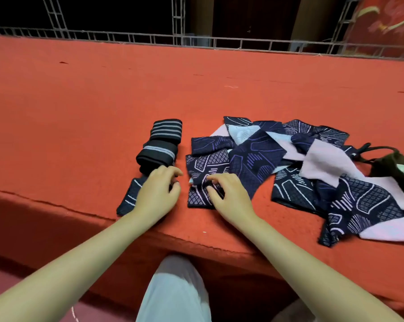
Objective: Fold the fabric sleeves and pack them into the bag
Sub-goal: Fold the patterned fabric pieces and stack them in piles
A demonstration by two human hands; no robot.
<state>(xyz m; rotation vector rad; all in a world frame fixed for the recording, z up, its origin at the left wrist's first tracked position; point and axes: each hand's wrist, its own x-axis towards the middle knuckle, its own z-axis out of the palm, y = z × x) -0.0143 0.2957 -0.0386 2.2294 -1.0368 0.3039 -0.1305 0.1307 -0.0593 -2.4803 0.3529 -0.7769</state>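
Left hand (pixel 158 194) rests on a dark patterned sleeve (pixel 128 198) lying toward 7 o'clock on the red carpeted ledge (pixel 80 112); fingers curled over its upper end, grip itself hidden. Right hand (pixel 228 194) has curled fingertips (pixel 211 182) pinching a folded navy patterned sleeve (pixel 205 175). 2 rolled black striped sleeves (pixel 160 145) sit at 12 o'clock of the left hand. Unfolded pile (pixel 312 168) spreads toward 3 o'clock; dark bag (pixel 391 163) just beyond it.
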